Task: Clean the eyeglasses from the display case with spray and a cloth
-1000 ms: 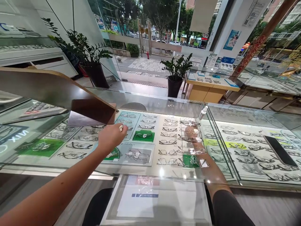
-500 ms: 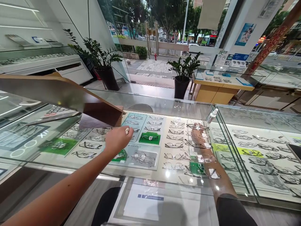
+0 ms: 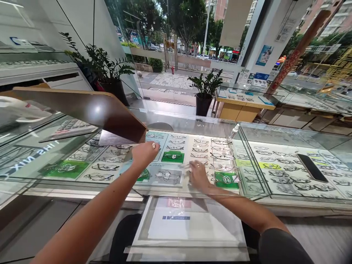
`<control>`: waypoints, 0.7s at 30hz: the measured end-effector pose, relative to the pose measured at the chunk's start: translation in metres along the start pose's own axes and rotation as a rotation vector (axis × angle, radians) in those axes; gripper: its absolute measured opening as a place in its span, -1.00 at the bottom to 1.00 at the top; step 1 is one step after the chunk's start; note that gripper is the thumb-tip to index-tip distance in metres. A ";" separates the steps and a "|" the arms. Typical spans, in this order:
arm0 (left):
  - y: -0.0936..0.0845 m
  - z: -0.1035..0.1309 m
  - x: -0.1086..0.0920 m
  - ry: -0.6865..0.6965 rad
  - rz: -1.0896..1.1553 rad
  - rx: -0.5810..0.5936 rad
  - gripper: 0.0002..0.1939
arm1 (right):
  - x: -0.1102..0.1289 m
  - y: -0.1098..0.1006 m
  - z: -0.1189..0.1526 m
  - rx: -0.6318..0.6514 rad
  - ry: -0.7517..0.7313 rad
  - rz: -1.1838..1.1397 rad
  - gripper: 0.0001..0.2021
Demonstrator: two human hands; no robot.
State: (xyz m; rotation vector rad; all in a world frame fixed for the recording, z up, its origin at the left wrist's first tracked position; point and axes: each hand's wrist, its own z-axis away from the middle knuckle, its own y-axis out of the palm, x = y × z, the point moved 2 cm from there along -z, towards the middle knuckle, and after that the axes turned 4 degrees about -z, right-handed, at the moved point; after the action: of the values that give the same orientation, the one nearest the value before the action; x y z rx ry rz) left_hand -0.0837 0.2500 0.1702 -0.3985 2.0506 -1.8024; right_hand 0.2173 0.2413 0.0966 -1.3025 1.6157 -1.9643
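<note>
My left hand (image 3: 145,156) is closed in a fist over the glass counter, beside the lower edge of a tilted brown board (image 3: 121,117). A small whitish thing (image 3: 154,145) shows at its fingers; I cannot make out what it is. My right hand (image 3: 200,176) reaches in from the right, fingers bent and pointing left, among the eyeglasses. Motion smears its fingertips, and a pale blur lies beside them. Near it are a column of eyeglasses (image 3: 199,149), dark-rimmed eyeglasses (image 3: 222,156), a green card (image 3: 227,179) and a grey card with eyeglasses (image 3: 169,177).
A white spray bottle (image 3: 234,131) stands on the glass near a case joint. Farther right lies a phone (image 3: 312,167). A calculator (image 3: 70,129) is at the left, beside the board. A white drawer (image 3: 170,227) juts out before me. Potted plants (image 3: 203,104) stand beyond the counter.
My right hand has moved left and toward me, away from the dark-rimmed eyeglasses at the right. My left hand stays in a fist near the board. The view has turned right, bringing the phone into view.
</note>
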 end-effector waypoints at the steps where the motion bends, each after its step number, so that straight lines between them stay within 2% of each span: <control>1: -0.001 0.000 -0.001 0.000 -0.001 0.003 -0.45 | 0.012 0.010 0.005 0.008 0.026 -0.011 -0.57; 4: -0.003 0.002 -0.002 0.002 0.010 0.005 -0.45 | 0.047 0.024 0.039 0.123 -0.014 -0.088 -0.51; 6: -0.004 0.003 -0.002 0.013 0.022 -0.001 -0.46 | 0.071 0.015 0.069 0.306 -0.081 -0.225 -0.50; 7: -0.004 0.003 -0.002 0.019 0.024 -0.005 -0.46 | 0.082 0.003 0.083 0.380 -0.092 -0.271 -0.51; 9: -0.003 0.004 -0.001 0.033 0.027 -0.007 -0.47 | 0.103 -0.037 0.105 0.455 -0.117 -0.331 -0.54; 12: -0.002 0.004 -0.001 0.049 0.033 -0.004 -0.46 | 0.120 -0.116 0.114 0.430 -0.111 -0.371 -0.51; 14: -0.001 0.004 0.000 0.048 0.040 -0.013 -0.46 | 0.112 -0.168 0.099 0.254 -0.040 -0.338 -0.50; 16: 0.000 0.004 0.000 0.044 0.044 -0.023 -0.46 | 0.088 -0.209 0.072 0.102 -0.014 -0.231 -0.51; 18: 0.000 0.003 0.000 0.040 0.042 -0.026 -0.46 | 0.053 -0.234 0.036 0.041 0.001 -0.109 -0.51; 21: 0.001 0.002 0.000 0.042 0.036 -0.024 -0.46 | -0.007 -0.246 -0.016 0.057 0.160 0.061 -0.51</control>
State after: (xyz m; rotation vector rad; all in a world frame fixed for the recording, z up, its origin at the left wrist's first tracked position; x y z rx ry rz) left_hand -0.0825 0.2479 0.1695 -0.3317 2.0961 -1.7807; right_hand 0.2861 0.3387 0.3128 -1.0867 1.6367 -2.1077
